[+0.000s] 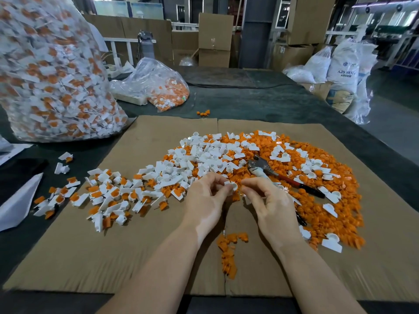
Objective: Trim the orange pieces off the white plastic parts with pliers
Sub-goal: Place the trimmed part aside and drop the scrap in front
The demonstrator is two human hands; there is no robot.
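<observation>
Both hands meet over the cardboard sheet [140, 245]. My left hand [205, 196] and my right hand [267, 200] pinch one small white plastic part [231, 185] between their fingertips. The pliers [278, 175], with red and black handles, lie on the pile just behind my right hand, held by neither hand. White parts with orange pieces attached [108, 196] are scattered to the left. A heap of cut orange pieces [317, 200] mixed with white parts spreads to the right.
A big clear bag of untrimmed parts [49, 71] stands at the back left, a smaller bag [158, 85] behind the sheet. A small clump of orange scraps [229, 250] lies between my forearms. Cardboard boxes and white sacks [342, 64] stand beyond the dark table.
</observation>
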